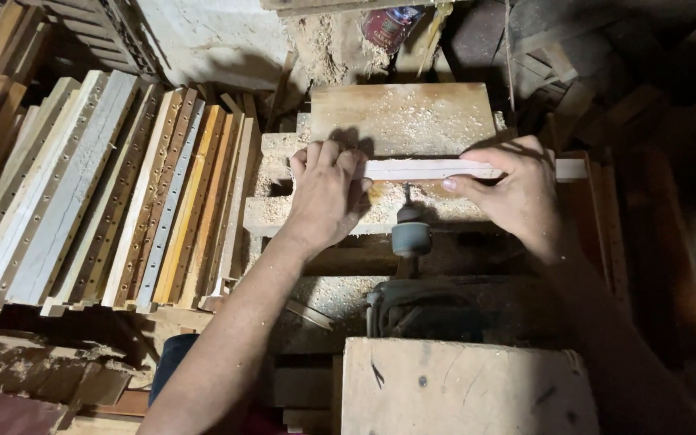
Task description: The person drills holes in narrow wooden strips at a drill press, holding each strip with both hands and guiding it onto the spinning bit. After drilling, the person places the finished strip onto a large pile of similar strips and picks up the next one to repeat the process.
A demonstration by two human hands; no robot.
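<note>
Both hands press a pale wooden slat [461, 169] flat against the sawdust-covered bed of a horizontal drill. The left hand [328, 193] closes over the slat's left end, fingers curled across its top. The right hand [517, 189] grips the slat to the right of the drill chuck [410, 238], thumb along the near edge and fingers over the far edge. The slat lies crosswise just beyond the chuck, and the bit [406, 196] points at its near edge. Left of the chuck, a stack of drilled slats [114, 185] leans in rows. Beyond the slat lies a flat wooden board [403, 117] dusted with shavings.
</note>
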